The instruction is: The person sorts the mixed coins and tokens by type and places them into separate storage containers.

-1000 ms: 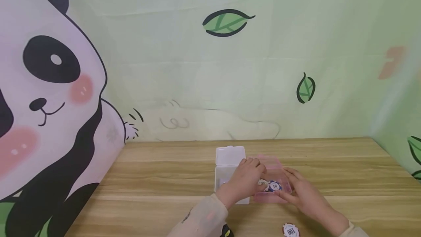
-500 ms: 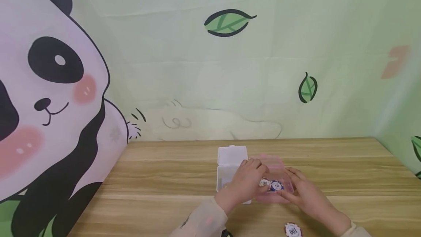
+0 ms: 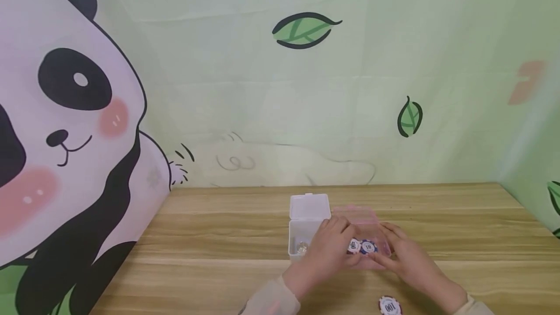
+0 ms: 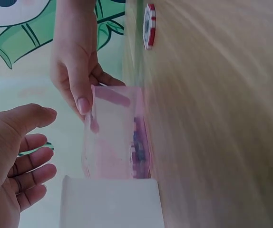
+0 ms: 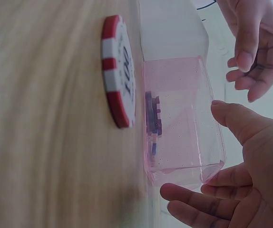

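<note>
My left hand (image 3: 328,252) hovers over the left side of the pink see-through box (image 3: 365,263), fingers loosely bent and nothing between them. With thumb and fingers, my right hand (image 3: 409,259) holds that box at its right end. Inside lie a blue-edged poker chip (image 3: 369,247) marked 10 and another white-faced poker chip (image 3: 353,246), partly covered by the left hand. The right wrist view shows the chips low down through the box's clear wall (image 5: 184,123).
An open white box (image 3: 309,207) stands against the pink box's left side, its lid tipped back. It holds a small shiny round piece (image 3: 302,248). One red-and-white poker chip (image 3: 389,306) marked 100 lies on the wooden table (image 3: 218,237), near its front.
My left hand has let go of the white-faced chip, which now lies beside the blue one, and has drawn back slightly. The right hand has stayed on the pink box.
</note>
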{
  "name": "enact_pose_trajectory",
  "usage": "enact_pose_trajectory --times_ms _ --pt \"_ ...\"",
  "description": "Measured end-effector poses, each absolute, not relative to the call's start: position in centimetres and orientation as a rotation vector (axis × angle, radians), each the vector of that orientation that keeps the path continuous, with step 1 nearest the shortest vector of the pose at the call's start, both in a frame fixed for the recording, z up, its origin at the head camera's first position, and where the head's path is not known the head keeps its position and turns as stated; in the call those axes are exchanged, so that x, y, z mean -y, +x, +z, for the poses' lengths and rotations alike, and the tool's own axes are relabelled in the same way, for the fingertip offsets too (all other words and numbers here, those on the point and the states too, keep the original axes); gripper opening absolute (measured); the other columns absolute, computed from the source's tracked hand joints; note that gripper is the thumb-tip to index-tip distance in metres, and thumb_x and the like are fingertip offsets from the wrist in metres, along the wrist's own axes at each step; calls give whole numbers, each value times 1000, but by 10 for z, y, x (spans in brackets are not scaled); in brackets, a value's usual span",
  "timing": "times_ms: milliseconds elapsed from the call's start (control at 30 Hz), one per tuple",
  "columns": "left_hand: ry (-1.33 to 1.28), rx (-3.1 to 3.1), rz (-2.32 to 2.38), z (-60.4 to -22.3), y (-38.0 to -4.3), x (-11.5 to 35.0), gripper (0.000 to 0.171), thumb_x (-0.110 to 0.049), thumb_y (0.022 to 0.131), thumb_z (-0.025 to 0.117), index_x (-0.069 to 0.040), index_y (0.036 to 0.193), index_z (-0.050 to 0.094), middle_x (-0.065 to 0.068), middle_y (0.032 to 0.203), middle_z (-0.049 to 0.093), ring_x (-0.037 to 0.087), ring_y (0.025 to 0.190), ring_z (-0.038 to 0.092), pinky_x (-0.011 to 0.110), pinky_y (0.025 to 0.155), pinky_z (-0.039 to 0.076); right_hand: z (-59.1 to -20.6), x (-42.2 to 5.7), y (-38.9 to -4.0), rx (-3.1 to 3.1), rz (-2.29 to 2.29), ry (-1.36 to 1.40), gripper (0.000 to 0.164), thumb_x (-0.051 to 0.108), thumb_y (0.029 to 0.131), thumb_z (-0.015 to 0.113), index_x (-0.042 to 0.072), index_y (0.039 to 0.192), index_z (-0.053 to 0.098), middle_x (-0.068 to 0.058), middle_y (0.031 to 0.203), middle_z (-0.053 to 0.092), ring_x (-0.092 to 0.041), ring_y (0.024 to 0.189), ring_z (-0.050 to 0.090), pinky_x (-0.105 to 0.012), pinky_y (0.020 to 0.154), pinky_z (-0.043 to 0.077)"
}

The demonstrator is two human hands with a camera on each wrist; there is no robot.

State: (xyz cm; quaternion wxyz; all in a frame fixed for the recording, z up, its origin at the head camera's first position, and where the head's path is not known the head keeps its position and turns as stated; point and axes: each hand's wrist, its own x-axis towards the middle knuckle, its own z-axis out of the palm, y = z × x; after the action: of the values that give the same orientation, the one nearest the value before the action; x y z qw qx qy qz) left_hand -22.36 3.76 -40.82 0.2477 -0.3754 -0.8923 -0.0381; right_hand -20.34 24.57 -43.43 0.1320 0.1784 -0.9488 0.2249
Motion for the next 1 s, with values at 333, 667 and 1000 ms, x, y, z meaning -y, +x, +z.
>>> enact_pose_trajectory --times_ms 333,667,1000 --pt "-1039 2353 -155 -417 -211 -34 35 -45 78 73 -18 99 64 -9 92 57 6 87 52 18 77 39 -434 -245 -203 2752 669 506 72 41 85 69 -8 133 49 -26 137 49 -16 83 63 -40 77 57" --pt "-1113 2366 -209 -424 -191 -38 31 -42 76 75 -24 98 63 -12 95 57 4 93 53 16 79 37 -434 -245 -203 2760 679 492 71 43 86 67 -7 134 49 -25 138 49 -16 84 62 -41 78 55" --pt "-1203 2484 -257 -427 -180 -41 32 -44 81 72 -23 103 64 -13 100 61 3 101 55 18 88 40 -437 -245 -204 2729 675 507 69 38 86 70 -7 133 49 -25 136 50 -21 85 64 -45 79 56"
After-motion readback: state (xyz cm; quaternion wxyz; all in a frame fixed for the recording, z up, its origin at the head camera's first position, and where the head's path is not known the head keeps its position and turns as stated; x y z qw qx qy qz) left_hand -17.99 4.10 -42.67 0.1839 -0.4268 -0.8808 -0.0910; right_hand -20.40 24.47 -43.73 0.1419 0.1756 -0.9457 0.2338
